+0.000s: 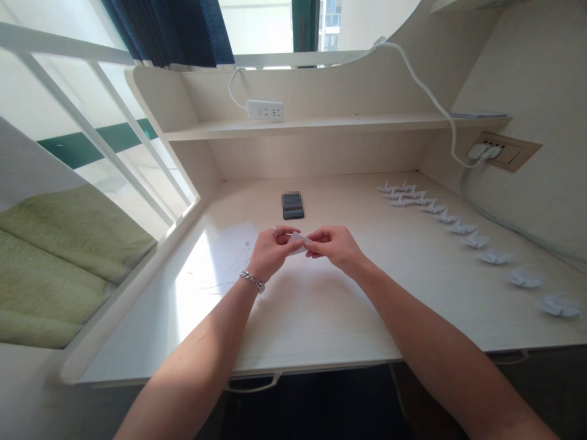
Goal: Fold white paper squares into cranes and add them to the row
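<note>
Showing a small white folded piece of paper (298, 242) held just above the pale wooden desk (321, 318), pinched between the closed fingertips of the left hand (271, 252) and the right hand (334, 246). To the left, flat white paper sheets (227, 256) are seen. A curved row of folded white paper cranes (458, 228) is laid out on the right, and a dark rectangular phone (292, 206) lies beyond the hands.
</note>
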A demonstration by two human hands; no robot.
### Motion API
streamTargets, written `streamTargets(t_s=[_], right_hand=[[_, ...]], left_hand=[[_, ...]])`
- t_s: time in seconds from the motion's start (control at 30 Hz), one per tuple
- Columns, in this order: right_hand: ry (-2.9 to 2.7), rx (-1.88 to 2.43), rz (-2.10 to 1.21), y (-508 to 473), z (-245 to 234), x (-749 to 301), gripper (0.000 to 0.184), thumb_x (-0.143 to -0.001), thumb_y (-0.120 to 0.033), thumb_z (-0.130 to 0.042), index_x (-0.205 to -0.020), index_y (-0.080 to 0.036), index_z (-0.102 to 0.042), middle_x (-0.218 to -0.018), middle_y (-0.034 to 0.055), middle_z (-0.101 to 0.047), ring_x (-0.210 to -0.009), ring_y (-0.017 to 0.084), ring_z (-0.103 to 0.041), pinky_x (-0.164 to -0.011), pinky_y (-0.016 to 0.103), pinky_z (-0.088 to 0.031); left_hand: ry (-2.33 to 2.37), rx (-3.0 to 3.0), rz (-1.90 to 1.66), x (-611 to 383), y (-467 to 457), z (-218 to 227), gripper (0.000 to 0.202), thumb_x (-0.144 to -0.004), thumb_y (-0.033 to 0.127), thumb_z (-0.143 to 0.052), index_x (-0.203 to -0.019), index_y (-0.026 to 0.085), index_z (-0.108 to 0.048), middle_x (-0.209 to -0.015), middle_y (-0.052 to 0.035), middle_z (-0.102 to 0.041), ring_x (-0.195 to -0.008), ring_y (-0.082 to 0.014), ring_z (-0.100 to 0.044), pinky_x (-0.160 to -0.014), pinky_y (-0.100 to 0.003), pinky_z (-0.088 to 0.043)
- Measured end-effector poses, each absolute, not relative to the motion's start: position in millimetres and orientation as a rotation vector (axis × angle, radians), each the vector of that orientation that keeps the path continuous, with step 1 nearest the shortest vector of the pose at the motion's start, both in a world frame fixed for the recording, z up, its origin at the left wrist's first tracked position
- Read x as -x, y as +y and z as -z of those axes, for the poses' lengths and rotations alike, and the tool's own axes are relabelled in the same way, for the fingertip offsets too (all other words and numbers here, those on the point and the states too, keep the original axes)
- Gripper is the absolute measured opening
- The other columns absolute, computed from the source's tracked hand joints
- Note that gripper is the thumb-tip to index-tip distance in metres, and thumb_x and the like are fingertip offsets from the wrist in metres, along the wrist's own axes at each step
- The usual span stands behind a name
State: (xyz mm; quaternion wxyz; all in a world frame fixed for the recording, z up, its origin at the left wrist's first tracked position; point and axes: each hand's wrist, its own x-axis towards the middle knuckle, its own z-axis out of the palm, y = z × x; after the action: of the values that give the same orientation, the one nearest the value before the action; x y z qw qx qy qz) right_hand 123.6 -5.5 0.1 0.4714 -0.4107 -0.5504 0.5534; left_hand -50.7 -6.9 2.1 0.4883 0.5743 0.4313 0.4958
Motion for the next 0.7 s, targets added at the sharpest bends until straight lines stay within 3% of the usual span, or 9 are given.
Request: streamTargets(t_s=[0.27, 0.7], right_hand=[[-1.31, 0.974, -1.308, -6.0, -0.8, -122.4, 0.038, -0.055, -0.038, -0.087, -0.078, -0.013, -0.071, -0.064, 0.0041, -0.07, -0.061, 0.018, -0.069, -0.064, 0.032, -0.058], [-1.271, 0.852, -1.135, -5.6, 4.9, -117.0, 0.037, -0.054, -0.034, -0.087, -0.08, -0.015, -0.07, -0.073, 0.0054, -0.073, -0.068, 0.019, -0.069, -0.069, 0.035, -0.058]], left_hand=[[1.068, -1.353, -1.298, 48.6, -8.5, -6.2, 0.035, -0.062, 0.027, -0.083, -0.09, 0.012, -0.067, -0.07, -0.0037, -0.071, -0.064, -0.0145, -0.066, -0.063, -0.028, -0.052], [0.992, -1.364, -1.352, 46.9, -8.3, -7.4, 0.028, -0.061, 0.023, -0.083, -0.082, 0.011, -0.067, -0.068, -0.0048, -0.07, -0.062, -0.0136, -0.063, -0.063, -0.028, -0.05]])
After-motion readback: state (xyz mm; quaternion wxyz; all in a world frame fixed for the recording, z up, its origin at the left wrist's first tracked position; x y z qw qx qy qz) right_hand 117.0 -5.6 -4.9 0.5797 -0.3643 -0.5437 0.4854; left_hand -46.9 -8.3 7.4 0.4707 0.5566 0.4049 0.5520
